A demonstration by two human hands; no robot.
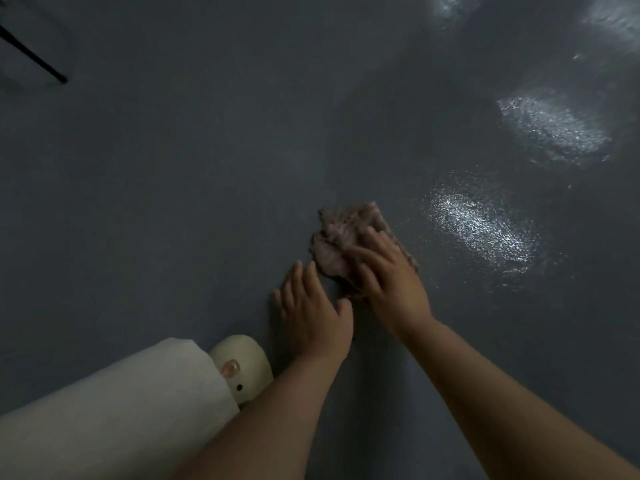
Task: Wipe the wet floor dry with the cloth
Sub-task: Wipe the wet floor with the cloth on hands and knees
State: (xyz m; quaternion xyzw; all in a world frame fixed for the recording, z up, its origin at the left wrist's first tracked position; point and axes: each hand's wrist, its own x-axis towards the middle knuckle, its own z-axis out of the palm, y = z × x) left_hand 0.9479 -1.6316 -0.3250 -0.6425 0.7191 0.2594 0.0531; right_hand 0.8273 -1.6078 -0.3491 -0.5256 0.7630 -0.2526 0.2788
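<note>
A crumpled pinkish cloth (341, 233) lies on the dark grey floor (173, 202) at the centre of the head view. My right hand (388, 278) presses down on the cloth's near right part, fingers spread over it. Just left of the cloth, my left hand (313, 313) rests flat on the bare floor with its fingers apart, holding nothing. A shiny wet patch (481, 230) glistens on the floor right of the cloth, apart from it. Another wet patch (550, 126) lies farther away at the upper right.
My leg in a pale trouser (104, 417) and a cream slipper (246, 365) sit at the lower left, close to my left forearm. A thin black rod (34, 57) slants across the upper left corner. More glare patches (613, 19) show along the top right.
</note>
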